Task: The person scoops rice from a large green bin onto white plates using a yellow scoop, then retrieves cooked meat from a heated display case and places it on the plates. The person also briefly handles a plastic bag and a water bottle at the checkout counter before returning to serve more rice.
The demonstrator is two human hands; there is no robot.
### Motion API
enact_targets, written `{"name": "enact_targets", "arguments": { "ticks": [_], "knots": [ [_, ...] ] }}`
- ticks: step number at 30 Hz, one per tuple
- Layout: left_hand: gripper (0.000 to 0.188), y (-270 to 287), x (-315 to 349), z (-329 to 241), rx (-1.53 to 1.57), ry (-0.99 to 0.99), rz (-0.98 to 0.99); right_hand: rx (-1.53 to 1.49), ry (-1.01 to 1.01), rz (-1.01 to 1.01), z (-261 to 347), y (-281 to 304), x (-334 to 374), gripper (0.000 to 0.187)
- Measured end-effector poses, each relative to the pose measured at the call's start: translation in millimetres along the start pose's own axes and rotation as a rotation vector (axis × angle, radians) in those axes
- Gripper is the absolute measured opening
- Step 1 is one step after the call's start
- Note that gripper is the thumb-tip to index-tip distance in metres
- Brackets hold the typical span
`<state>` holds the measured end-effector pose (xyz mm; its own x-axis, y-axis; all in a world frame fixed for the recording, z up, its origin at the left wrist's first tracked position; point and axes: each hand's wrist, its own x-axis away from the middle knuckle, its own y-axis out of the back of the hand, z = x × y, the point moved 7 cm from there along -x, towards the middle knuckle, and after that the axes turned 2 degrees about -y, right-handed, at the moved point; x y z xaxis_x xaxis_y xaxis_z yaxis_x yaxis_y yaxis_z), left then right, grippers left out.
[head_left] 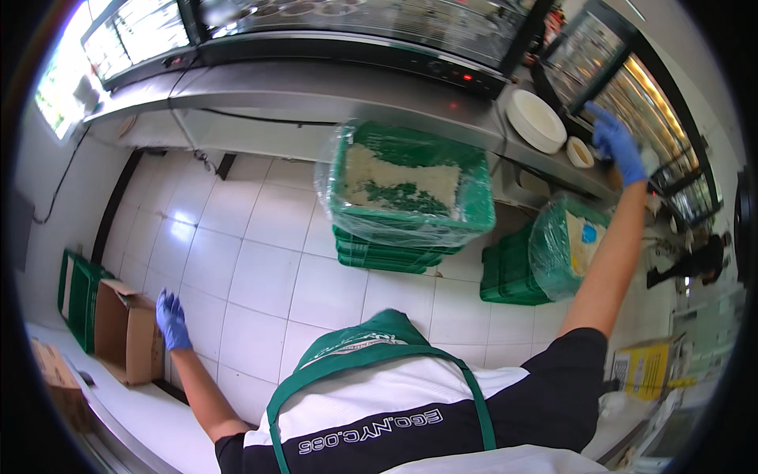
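Note:
My left hand [172, 318], in a blue glove, hangs at the lower left with its fingers loosely stretched and nothing in them. Close to it is an open cardboard box [126, 332]. My right hand [617, 146], gloved in blue too, reaches up at the upper right in front of a lit glass display case [659, 103]. Its fingers are apart, and I see nothing held; whether it touches the case I cannot tell. Just left of it on the steel counter [316, 87] are a stack of white plates [537, 120] and a small bowl [580, 152].
Stacked green crates [387, 251] stand mid-floor, the top one lined with clear plastic and holding pale, crumbly stuff [403, 178]. Another lined green crate [517, 265] is right of them. A yellow box [643, 370] sits lower right. Farther off is a person in dark clothes [695, 259].

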<state>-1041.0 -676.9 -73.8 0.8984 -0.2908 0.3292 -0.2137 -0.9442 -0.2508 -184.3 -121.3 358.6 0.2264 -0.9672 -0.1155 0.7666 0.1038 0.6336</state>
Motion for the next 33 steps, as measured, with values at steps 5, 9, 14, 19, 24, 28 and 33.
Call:
{"name": "enact_targets", "arguments": {
  "ticks": [5,9,14,19,24,28,33],
  "knots": [
    [0.030,-154,-8,30,-0.020,0.108,0.203,0.153,-0.269,0.066,-152,-153,-13,0.036],
    [0.024,-265,-9,10,-0.147,0.092,0.409,0.071,-0.313,0.121,-181,-264,-4,0.024],
    [0.024,-380,-74,-55,-0.335,-0.070,0.569,0.132,-0.271,-0.023,-165,-329,-47,0.027],
    [0.025,-491,-168,-128,-0.349,-0.291,0.606,0.272,-0.132,-0.109,-112,-375,-129,0.030],
    [0.031,-600,-233,-199,-0.443,-0.715,0.534,0.353,0.140,-0.142,7,-426,-211,0.024],
    [0.044,-689,-294,-233,-0.293,-0.966,0.632,0.325,0.272,-0.111,112,-473,-250,0.020],
    [0.078,-773,-425,-271,-0.547,-1.158,0.264,0.359,0.326,-0.039,178,-536,-273,0.018]
  ]
}}
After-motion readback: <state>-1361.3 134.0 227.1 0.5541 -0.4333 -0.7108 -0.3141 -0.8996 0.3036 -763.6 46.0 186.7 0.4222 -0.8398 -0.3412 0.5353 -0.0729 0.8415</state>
